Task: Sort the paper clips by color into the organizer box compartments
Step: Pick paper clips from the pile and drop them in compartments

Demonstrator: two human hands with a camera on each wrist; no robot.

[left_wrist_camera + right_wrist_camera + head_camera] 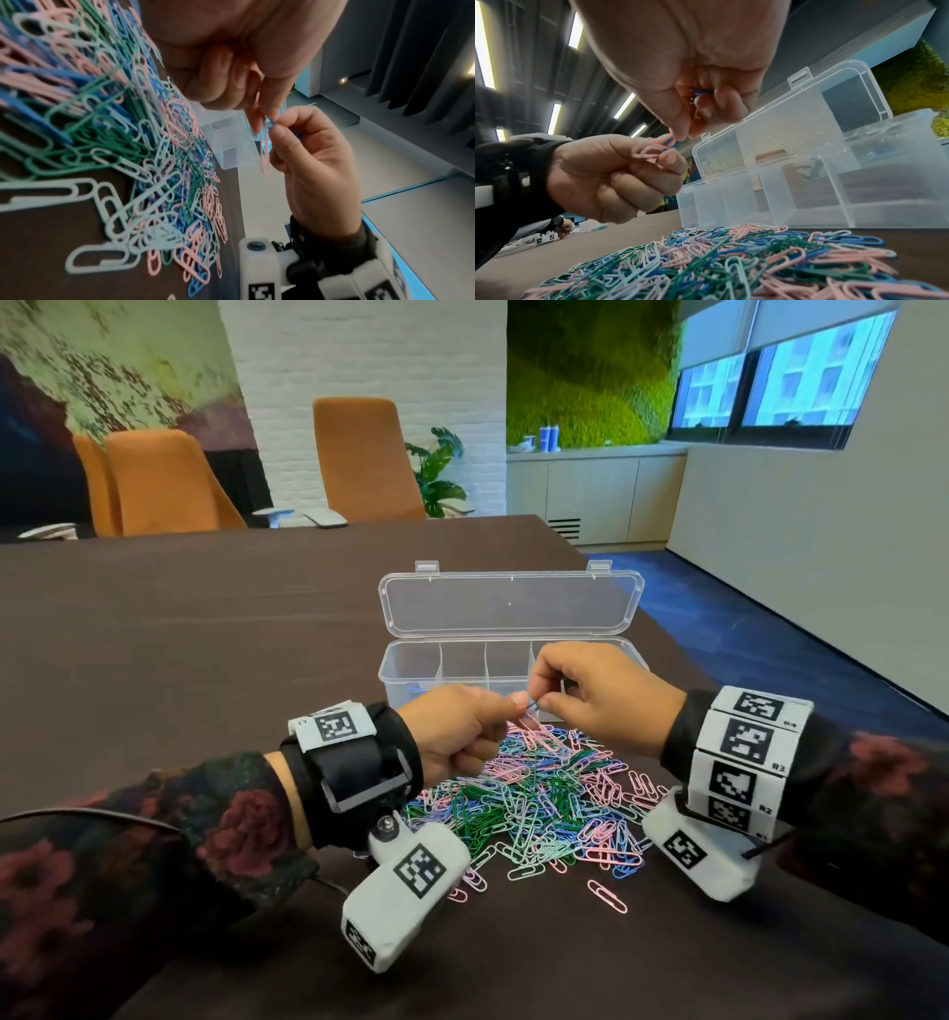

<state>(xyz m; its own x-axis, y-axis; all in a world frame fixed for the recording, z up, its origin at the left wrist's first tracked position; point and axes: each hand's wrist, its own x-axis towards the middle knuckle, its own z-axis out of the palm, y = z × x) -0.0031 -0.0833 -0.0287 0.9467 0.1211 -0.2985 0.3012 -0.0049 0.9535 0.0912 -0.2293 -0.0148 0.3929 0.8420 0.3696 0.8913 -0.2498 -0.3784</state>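
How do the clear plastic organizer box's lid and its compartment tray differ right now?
The clear flat lid is swung open and stands up behind the divided compartment tray, which sits level on the dark table. The lid is one undivided panel with two latch tabs on its top edge; the tray is split by partitions. The lid holds nothing; the tray's leftmost compartment shows a few blue clips. Both are see-through plastic.

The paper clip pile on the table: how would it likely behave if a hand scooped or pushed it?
The paper clip pile looks loose and thin, so likely light and scattering when pushed. Clips overlap and probably snag: the left hand and right hand pinch joined clips.
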